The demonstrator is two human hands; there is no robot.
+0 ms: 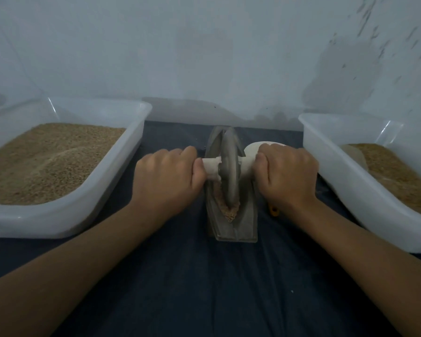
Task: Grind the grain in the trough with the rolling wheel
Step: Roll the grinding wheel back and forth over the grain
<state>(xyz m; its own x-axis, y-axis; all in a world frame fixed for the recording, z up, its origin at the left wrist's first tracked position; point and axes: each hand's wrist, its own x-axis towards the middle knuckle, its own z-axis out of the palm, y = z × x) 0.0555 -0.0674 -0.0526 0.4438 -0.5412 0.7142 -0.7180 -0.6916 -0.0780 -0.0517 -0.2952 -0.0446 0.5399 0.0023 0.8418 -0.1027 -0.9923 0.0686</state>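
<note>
Dark cloth is covering the bench (pixel 204 288) under a pale wall. Both hands, left hand (pixel 164 177) and right hand (pixel 287 175), are gripping the wooden axle either side of the rolling wheel (pixel 229 166), which is standing in the grey trough (pixel 247 215) between two white tubs. Tan grain (pixel 230 211) is heaping at the near end; uneven pressure could be tipping the wheel and spilling it.

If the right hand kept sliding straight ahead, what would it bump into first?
Probably the pale scoop lying just beyond the right hand, beside the trough. Past it looks like bare cloth up to the wall, though depth is hard to judge.
</note>
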